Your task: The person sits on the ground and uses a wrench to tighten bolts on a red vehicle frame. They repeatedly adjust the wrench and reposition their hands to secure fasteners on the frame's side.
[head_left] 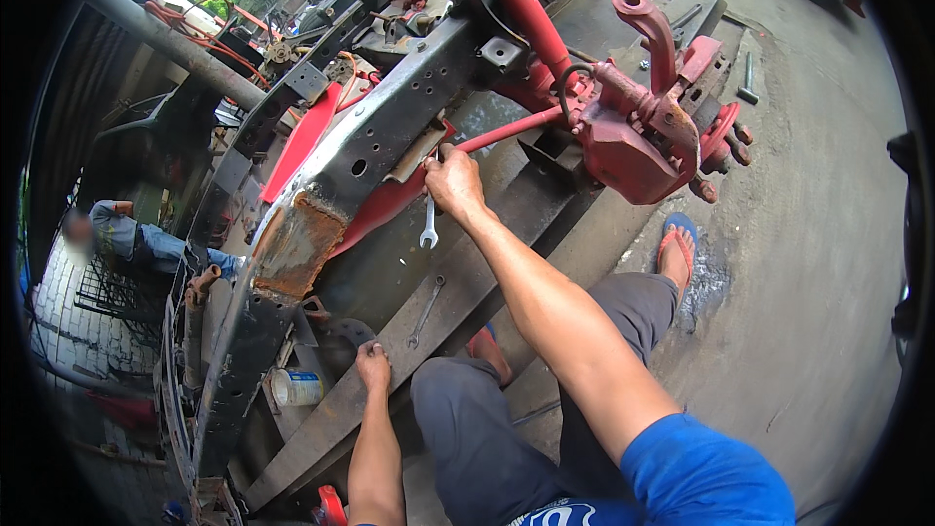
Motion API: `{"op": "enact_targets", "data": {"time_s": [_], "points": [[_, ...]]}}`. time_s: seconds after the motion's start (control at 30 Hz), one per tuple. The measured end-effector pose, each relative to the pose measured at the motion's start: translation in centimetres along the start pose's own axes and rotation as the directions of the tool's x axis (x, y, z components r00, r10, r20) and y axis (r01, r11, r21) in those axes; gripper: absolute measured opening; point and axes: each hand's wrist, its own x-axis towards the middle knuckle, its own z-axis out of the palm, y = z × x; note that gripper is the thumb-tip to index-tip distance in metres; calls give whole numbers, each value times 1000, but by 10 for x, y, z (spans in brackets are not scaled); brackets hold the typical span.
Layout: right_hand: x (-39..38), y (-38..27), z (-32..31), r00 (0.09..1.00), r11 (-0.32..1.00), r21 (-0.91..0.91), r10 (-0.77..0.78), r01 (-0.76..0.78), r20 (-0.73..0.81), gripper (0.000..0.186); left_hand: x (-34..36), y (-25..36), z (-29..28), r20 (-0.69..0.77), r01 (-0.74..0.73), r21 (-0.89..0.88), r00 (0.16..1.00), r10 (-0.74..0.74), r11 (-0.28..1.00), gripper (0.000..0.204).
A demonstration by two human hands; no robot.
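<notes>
My right hand (453, 181) is closed around a combination wrench (429, 224) beside the black chassis frame (390, 117). The wrench's open jaw hangs below my fist; its other end is hidden by the hand. Lower down, my left hand (372, 367) is closed, its fingertips at the end of a dark curved metal piece (351, 330). A second wrench (426, 312) lies on the dark steel beam (467, 278) between my arms. The red rod (511, 130) runs from near my right hand to the red axle hub assembly (633, 146).
A red shock absorber (534, 27) rises above the axle. A tin can (296, 387) stands near the frame's lower part. A large bolt (748, 78) rests on the concrete floor at right. Another person (146, 239) is at far left. My sandalled foot (677, 248) is beside the beam.
</notes>
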Motion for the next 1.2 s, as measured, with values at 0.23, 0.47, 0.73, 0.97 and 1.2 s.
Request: {"op": "enact_targets", "data": {"time_s": [0.23,0.47,0.73,0.97,1.2], "points": [[10,18,12,990,989,-131,-86,71,-112,34,-22,-1,23,-269,65,339,963,31,938,18],[30,13,-28,996,904,-418,-88,84,9,36,-29,23,21,-276,123,366,961,-18,922,19],[59,-15,-69,935,647,-678,-196,351,297,37,-27,23,24,-303,147,385,953,-26,911,19],[35,-14,-40,972,774,-600,-78,200,223,33,-28,21,21,-293,85,374,956,30,924,19],[-21,-3,19,970,833,499,180,-240,166,50,-30,25,19,-283,93,418,959,32,904,21]]}}
